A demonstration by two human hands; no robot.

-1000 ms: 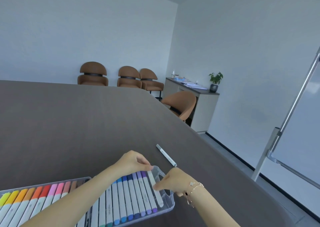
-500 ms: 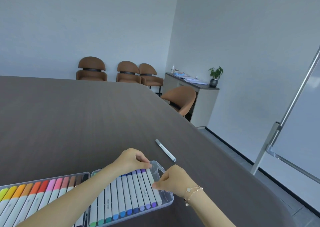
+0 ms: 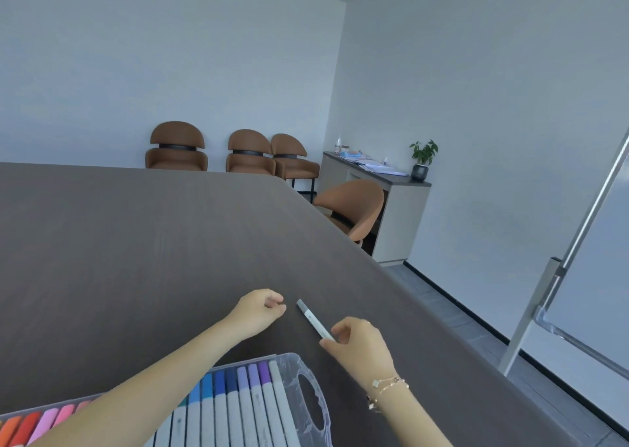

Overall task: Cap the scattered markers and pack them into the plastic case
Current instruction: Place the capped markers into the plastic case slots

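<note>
Right hand [image 3: 357, 342], just past the nearly full plastic case [image 3: 306, 395], curls its fingers at the near end of the last loose marker [image 3: 315, 319], apparently closing to pinch it, while beyond, left hand [image 3: 260, 310] hovers loosely curled, empty

A single white marker [image 3: 315, 320] with a grey cap lay flat on the dark table, capped end pointing away, its near end touching the fingertips of the right hand [image 3: 360, 346]. Nearer the camera sat the clear plastic case [image 3: 308, 399], open, with a cut-out handle at its right end. Inside it, capped markers [image 3: 238, 399] lay side by side in a row, their caps running from orange and pink through blue to purple, with one grey-capped at the right.
</note>
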